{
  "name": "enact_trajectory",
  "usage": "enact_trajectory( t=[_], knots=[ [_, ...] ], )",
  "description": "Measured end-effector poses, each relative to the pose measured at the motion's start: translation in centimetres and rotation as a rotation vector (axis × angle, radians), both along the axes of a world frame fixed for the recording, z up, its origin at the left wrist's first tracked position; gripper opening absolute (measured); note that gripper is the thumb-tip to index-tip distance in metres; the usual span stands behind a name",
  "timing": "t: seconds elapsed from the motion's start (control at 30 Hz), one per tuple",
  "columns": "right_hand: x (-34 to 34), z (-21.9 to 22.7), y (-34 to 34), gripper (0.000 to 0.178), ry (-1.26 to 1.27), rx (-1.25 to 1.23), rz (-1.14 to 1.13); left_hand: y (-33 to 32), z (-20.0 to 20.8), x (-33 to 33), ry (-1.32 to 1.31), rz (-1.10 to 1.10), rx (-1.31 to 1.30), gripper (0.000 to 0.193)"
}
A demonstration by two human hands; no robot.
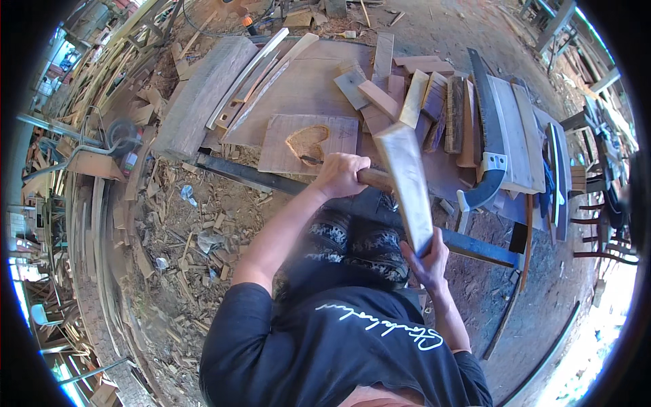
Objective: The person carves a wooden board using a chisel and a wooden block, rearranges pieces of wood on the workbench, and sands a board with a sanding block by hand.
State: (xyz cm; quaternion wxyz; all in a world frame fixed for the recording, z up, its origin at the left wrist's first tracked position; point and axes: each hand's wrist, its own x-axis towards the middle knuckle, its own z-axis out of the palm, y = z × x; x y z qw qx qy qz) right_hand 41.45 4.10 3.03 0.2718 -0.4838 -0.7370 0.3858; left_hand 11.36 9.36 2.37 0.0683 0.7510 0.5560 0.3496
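My left hand (342,175) is closed round a chisel whose wooden handle (377,179) sticks out to its right. The chisel's dark blade reaches left to the lower edge of a heart-shaped recess (305,144), cut rough and pale into a flat brown board (271,146). My right hand (428,259) grips the near end of a long, squared piece of wood (409,186). That piece stands tilted across the chisel's handle end; whether the two touch I cannot tell. Its far part is slightly blurred.
A handsaw (489,129) with a dark grey handle lies on the bench right of several wood offcuts (380,100). A thick beam (210,95) and thin strips (254,78) lie at the left. Wood scraps (203,230) litter the floor.
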Motion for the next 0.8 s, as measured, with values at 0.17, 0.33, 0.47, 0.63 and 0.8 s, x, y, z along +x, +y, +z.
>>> enact_trajectory(
  t=[0.17,0.33,0.47,0.63,0.8],
  knots=[
    [0.3,-1.5,0.0,0.048,0.407,0.244,0.063,-0.1,-0.5,-0.4,0.004,0.013,-0.032,0.020],
    [1.4,-1.7,0.7,0.053,-0.020,-0.055,0.091,-0.3,-0.2,-1.0,0.002,0.012,-0.055,0.022],
    [0.9,-0.8,0.2,0.053,0.458,0.159,0.085,-0.4,0.2,-1.5,-0.069,0.024,-0.055,0.022],
    [0.2,0.1,0.5,0.042,0.026,-0.126,0.051,-0.4,0.2,-1.8,-0.069,0.034,-0.066,0.022],
    [0.2,0.5,0.0,0.053,0.554,0.262,0.080,-0.7,0.1,-2.3,-0.088,0.029,-0.046,0.022]
  ],
)
